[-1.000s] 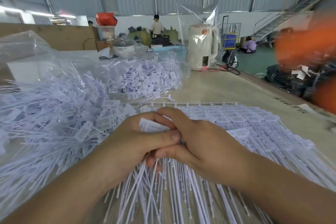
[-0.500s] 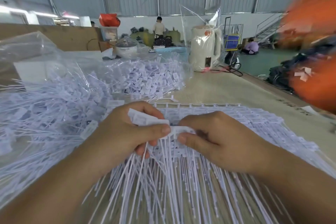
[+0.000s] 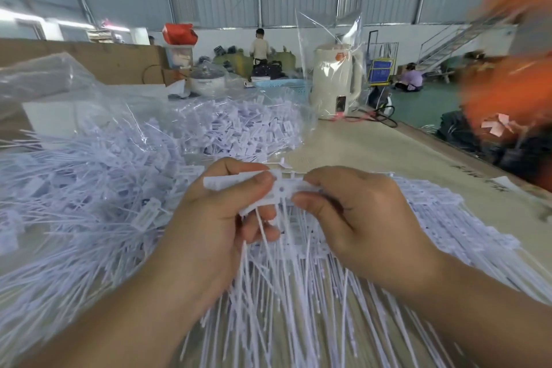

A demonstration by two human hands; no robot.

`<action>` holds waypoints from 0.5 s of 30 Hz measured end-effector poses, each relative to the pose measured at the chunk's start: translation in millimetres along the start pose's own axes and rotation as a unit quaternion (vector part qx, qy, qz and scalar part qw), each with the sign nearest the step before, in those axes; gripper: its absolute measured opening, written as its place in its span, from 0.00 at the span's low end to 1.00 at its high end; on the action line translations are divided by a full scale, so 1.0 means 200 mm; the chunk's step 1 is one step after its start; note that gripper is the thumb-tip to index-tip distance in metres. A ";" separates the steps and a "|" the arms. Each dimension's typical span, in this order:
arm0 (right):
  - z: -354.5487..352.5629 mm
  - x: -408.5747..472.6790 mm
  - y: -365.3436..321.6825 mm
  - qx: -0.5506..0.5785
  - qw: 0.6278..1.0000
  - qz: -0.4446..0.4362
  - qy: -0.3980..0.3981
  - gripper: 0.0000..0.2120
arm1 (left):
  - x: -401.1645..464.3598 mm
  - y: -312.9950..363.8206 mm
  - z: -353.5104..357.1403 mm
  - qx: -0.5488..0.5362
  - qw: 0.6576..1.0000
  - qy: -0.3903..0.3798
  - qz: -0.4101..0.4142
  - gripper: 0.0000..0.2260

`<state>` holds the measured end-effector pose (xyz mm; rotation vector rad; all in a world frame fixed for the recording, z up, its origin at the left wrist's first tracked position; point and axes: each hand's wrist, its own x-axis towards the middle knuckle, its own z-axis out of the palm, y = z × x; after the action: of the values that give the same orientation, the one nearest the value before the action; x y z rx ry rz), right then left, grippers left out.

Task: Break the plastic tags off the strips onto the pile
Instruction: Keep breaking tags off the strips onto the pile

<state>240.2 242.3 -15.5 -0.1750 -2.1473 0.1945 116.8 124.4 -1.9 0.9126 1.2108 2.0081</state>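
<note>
Left hand (image 3: 215, 218) curled around a bunch of white plastic tags (image 3: 239, 184), thumb pressing on top, thin tails hanging down through the fingers. Right hand (image 3: 358, 218) pinching the adjoining white plastic strip (image 3: 291, 188) at mid-frame, just beside the left thumb. Both held slightly above flat rows of unbroken white strips (image 3: 433, 218) spread on the tan desk (image 3: 373, 149). Big loose pile of white tags (image 3: 74, 188) lying to the left, partly on clear plastic bags (image 3: 89, 92). Cream kettle (image 3: 334, 84) standing behind.
</note>
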 end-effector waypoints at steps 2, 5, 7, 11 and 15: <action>0.01 0.00 -0.01 0.001 0.999 -0.007 0.047 0.09 | -0.02 -0.01 0.04 -0.038 0.999 0.011 0.013 0.02; 0.02 0.00 -0.02 -0.002 0.997 -0.020 0.080 0.07 | -0.02 -0.01 0.05 -0.059 0.998 0.030 0.006 0.03; 0.03 0.00 -0.02 0.000 0.996 -0.028 0.080 0.09 | -0.01 -0.01 0.04 -0.072 0.996 0.043 -0.008 0.01; 0.07 -0.01 -0.03 -0.005 0.996 -0.061 0.063 0.12 | 0.01 0.00 0.01 -0.083 0.992 0.090 -0.015 0.04; 0.08 0.00 -0.01 -0.041 0.993 -0.084 0.068 0.12 | 0.03 0.00 0.00 -0.036 0.994 0.100 -0.008 0.01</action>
<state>226.8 239.0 -23.6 -0.0534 -2.0232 -0.0035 112.6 129.8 -1.0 0.6773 1.2377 2.1551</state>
